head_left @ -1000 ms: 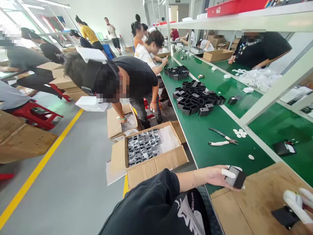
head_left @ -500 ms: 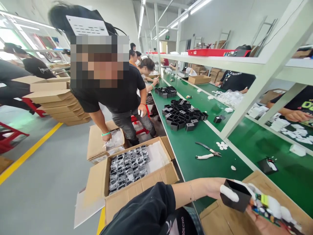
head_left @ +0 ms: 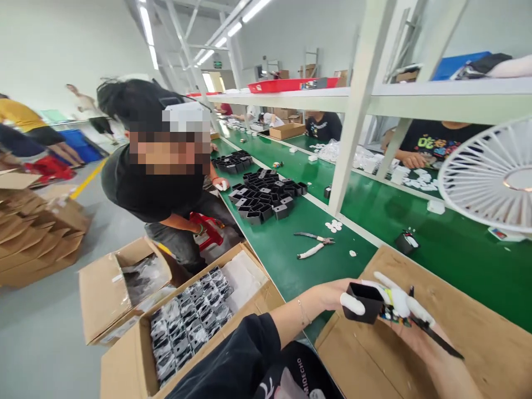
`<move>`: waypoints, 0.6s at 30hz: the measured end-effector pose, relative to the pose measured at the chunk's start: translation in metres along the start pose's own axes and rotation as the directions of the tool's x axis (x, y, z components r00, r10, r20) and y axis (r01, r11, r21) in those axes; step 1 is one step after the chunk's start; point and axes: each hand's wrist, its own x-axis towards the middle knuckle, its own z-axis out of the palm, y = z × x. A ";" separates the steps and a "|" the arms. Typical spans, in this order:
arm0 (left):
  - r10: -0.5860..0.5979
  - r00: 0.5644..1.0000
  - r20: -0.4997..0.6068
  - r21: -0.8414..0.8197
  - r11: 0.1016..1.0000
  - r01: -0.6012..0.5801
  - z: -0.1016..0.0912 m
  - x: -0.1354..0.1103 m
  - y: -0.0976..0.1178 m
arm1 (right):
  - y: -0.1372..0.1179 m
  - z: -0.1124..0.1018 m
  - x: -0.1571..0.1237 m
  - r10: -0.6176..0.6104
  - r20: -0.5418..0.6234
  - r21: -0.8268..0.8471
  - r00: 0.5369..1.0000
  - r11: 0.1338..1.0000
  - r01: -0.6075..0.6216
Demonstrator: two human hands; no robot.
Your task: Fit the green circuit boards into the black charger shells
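At the lower right, my left hand point(head_left: 352, 303), with white finger covers, is closed around a small black open-topped plastic case point(head_left: 366, 308). My right hand point(head_left: 415, 324), its fingertips also covered in white, grips a small circuit board point(head_left: 389, 315) with coloured parts against the case's right side. A flat black strip point(head_left: 443, 341) lies along the right hand towards its wrist; how it is held is partly hidden. Both hands are above a sheet of brown cardboard point(head_left: 469, 310). Pliers point(head_left: 318, 244) with one white-wrapped handle lie on the green bench beyond them.
Many black cases point(head_left: 266, 194) stand grouped on the green bench point(head_left: 274, 260). An open carton point(head_left: 124, 360) of wrapped cases stands at left. A seated co-worker point(head_left: 145, 177) is beyond it. Right are a white fan point(head_left: 494, 172) and a shelf post point(head_left: 357, 111).
My view has turned to the right. The circuit board is now closer against the case, and a black strip shows at my right hand. The co-worker has gone from bending over a carton to sitting.
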 end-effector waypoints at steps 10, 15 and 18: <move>0.051 0.949 -0.310 -0.453 0.870 -0.195 0.008 0.009 0.010 | -0.006 0.015 0.011 0.111 -0.100 0.340 0.989 0.938 -0.071; 0.068 0.919 -0.388 -0.429 0.869 -0.246 0.017 0.000 0.021 | 0.006 0.015 0.005 0.024 -0.260 0.084 0.965 0.996 -0.003; 0.148 0.852 -0.503 -0.225 0.929 -0.294 0.017 -0.002 0.016 | 0.012 0.033 0.003 -0.069 -0.420 -0.024 0.905 0.998 0.065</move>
